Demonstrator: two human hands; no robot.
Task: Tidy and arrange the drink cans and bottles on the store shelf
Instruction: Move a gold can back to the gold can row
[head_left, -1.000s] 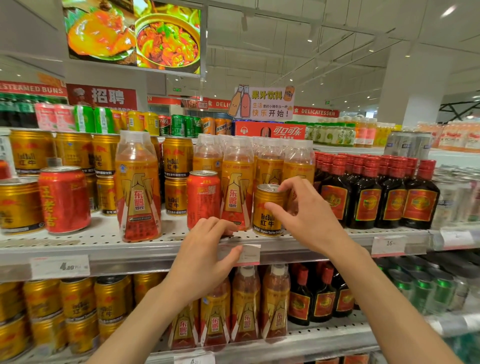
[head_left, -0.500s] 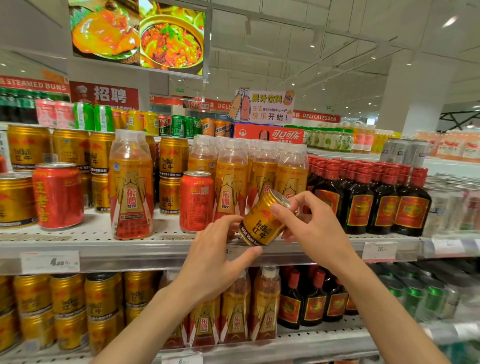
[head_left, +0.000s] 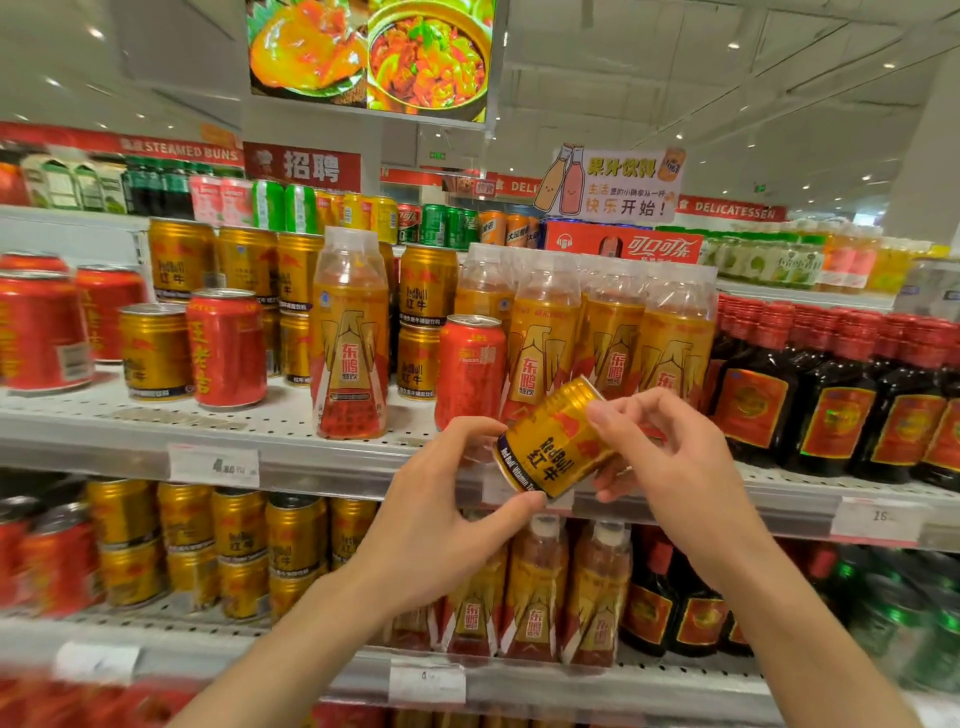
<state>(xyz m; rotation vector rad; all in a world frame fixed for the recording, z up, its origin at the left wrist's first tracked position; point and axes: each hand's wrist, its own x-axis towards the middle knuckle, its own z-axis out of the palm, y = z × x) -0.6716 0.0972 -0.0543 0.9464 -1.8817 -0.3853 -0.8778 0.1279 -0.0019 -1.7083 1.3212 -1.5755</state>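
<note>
Left hand (head_left: 441, 525) and right hand (head_left: 670, 457) grip tilted gold can (head_left: 553, 441).

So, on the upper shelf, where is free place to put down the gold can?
Bare shelf lies between the lone red can and the single orange bottle, and between that bottle and the red can beside the gold can. Right of there, orange bottles and dark bottles crowd the shelf.

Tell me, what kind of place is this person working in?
Most likely a supermarket drinks aisle: metal shelves stacked with cans and bottles, price tags on the shelf edges, and overhead department signs such as the delicatessen sign.
</note>
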